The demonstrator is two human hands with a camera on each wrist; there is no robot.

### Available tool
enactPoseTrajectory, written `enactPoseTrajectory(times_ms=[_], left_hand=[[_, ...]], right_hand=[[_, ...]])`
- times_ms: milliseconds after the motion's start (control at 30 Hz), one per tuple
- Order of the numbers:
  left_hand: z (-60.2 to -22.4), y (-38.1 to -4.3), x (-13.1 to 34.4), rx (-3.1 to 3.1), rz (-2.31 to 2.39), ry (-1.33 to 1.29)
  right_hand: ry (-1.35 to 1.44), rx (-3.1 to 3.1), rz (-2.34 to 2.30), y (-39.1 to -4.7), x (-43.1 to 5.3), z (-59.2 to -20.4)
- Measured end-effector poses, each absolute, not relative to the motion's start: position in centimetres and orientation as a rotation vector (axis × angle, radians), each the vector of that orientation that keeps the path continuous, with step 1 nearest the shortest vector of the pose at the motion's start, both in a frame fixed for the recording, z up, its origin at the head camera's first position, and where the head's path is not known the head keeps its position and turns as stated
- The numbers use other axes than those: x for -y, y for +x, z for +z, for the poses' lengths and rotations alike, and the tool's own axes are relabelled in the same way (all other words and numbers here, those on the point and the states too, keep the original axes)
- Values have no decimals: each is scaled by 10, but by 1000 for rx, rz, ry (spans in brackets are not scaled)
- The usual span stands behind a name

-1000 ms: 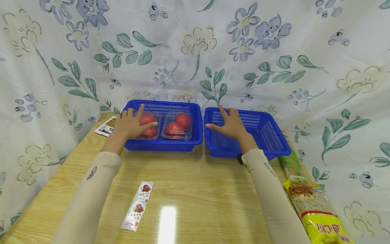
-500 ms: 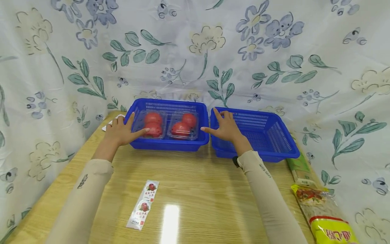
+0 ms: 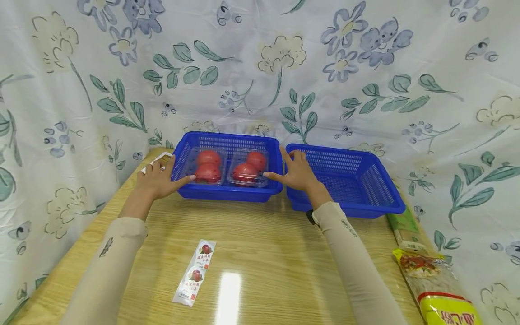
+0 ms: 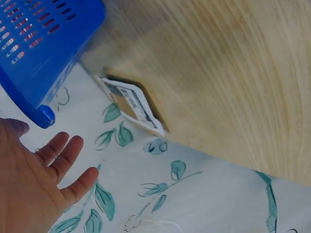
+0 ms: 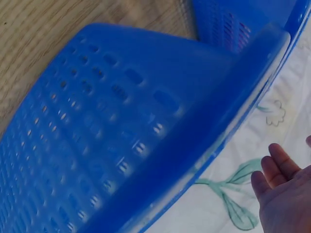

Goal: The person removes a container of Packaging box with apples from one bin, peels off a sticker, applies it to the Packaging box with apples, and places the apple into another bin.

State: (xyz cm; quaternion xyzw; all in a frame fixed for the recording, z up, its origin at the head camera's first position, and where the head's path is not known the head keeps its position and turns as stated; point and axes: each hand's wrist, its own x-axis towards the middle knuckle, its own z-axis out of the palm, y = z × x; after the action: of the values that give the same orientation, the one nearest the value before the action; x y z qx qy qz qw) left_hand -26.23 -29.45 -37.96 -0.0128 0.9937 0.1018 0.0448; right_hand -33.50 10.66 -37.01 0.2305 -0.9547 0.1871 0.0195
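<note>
Hands [image 3: 155, 181] [image 3: 299, 172] o/ wood tbl [image 3: 276, 234], floral cloth [image 3: 243, 40] bhnd

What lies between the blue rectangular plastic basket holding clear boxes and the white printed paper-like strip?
A stretch of bare wood-grain tabletop; the head view shows nothing between basket and strip.

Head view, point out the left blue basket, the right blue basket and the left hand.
Left blue basket [image 3: 228, 194], head view: its front wall.
Right blue basket [image 3: 339, 184], head view: its bare inside floor.
Left hand [image 3: 156, 182], head view: the back of it.
</note>
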Motion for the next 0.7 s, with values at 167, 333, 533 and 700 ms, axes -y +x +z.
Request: enactPoseTrajectory(times_ms=[167, 333, 533, 700], left_hand=[[-384, -259, 298, -3007, 322, -51], [-388, -257, 303, -2995, 345, -59], [-394, -254, 305, -2984, 367, -69], [-397, -253, 305, -2992, 384, -67]], right_hand=[[726, 2978, 588, -335, -98, -373], [750, 2983, 595, -337, -87, -375], [782, 2994, 575, -338, -71, -379], [822, 2988, 555, -340, -55, -385]])
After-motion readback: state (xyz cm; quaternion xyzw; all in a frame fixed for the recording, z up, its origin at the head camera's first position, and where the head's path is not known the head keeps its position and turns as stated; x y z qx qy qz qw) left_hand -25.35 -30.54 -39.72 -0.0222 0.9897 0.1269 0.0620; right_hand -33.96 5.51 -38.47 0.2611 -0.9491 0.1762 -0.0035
